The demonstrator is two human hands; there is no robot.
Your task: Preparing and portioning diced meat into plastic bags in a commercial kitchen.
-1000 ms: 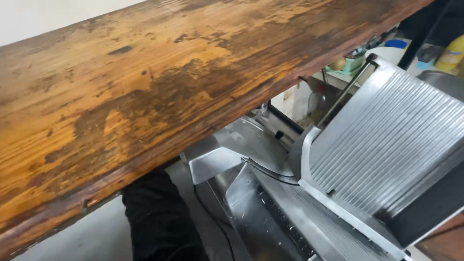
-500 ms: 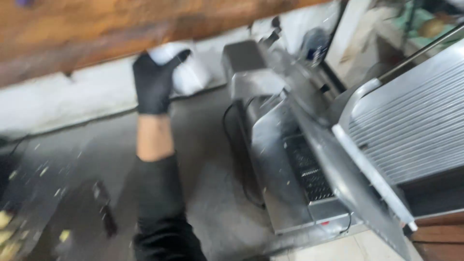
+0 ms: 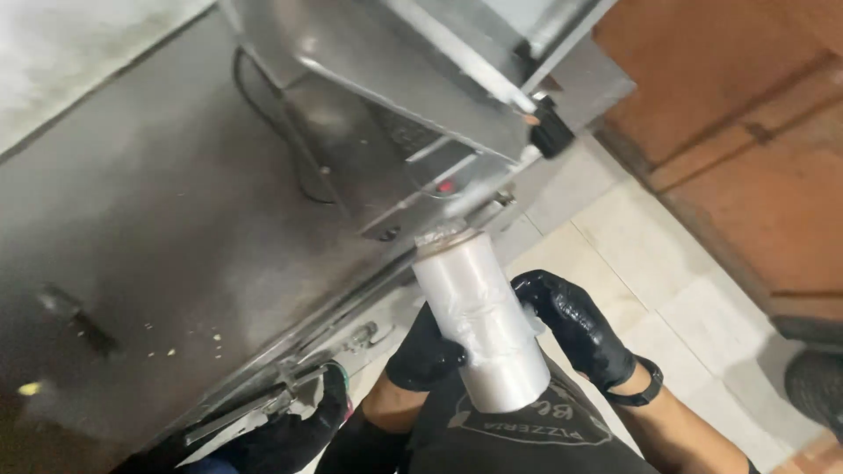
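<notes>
Over a steel table (image 3: 158,228) and tiled floor (image 3: 632,263), we held a film roll (image 3: 479,320) upright: our left hand (image 3: 426,351) closed its grip beneath it, our right hand (image 3: 575,325) gripped beside it, the slicer (image 3: 421,96) just above.

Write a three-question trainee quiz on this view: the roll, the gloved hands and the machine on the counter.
1. True or false: both hands wear black gloves.
2. What lies between the left hand and the right hand?
A. a knife
B. a roll of clear plastic film
C. a plate
3. Fill in: the metal slicing machine stands on a steel ____.

Key
1. True.
2. B: the roll of clear plastic film is held upright in front of the person's dark apron, the left hand gripping one side, the right hand at the other.
3. Counter: the steel counter, with a few crumbs on it.
</notes>
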